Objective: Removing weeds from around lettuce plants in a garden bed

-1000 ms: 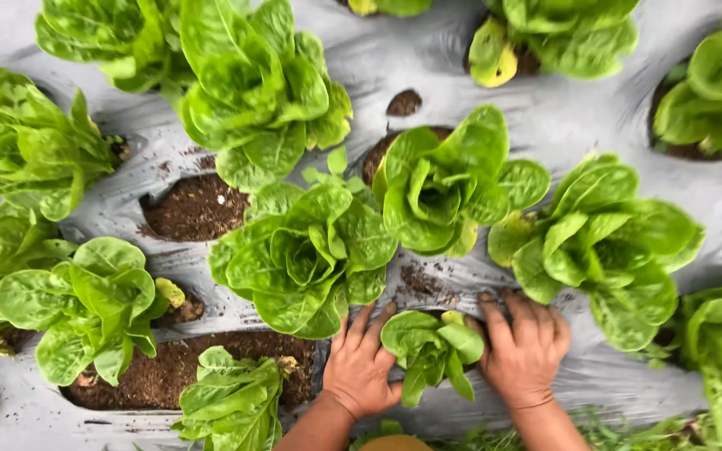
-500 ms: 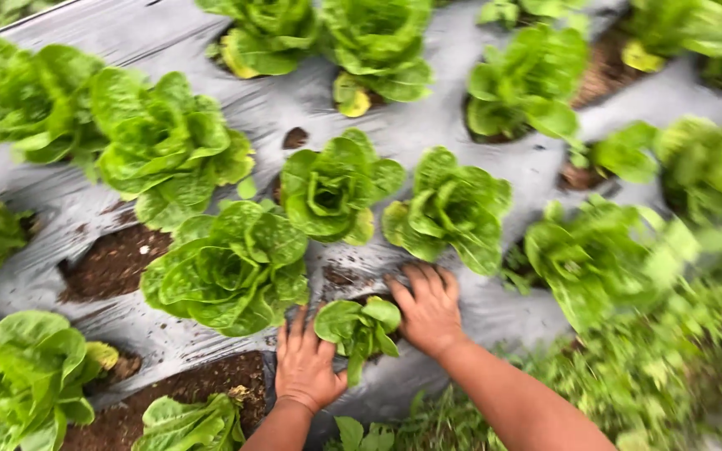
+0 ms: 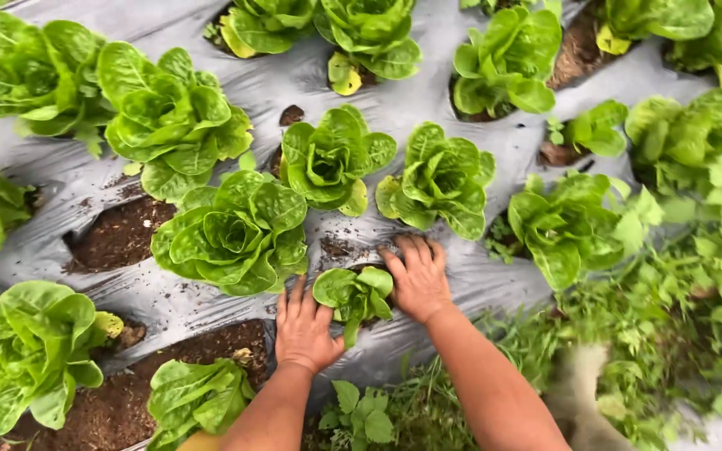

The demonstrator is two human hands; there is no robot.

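A small green lettuce seedling (image 3: 354,294) stands in a hole in the grey plastic mulch sheet (image 3: 461,284). My left hand (image 3: 304,326) lies flat on the sheet just left of the seedling, fingers spread. On the seedling's right my right hand (image 3: 418,274) presses palm down, fingers apart. Both hands flank the plant and touch the ground at its base; neither grips anything.
Larger lettuce heads (image 3: 231,230) grow in rows of holes all around. Bare soil patches (image 3: 119,234) show at the left and lower left (image 3: 211,342). Weeds and low green plants (image 3: 670,334) crowd the bed's right edge.
The view has swung left and closer between frames. Both hands stay flat on either side of the small lettuce, barely shifting.
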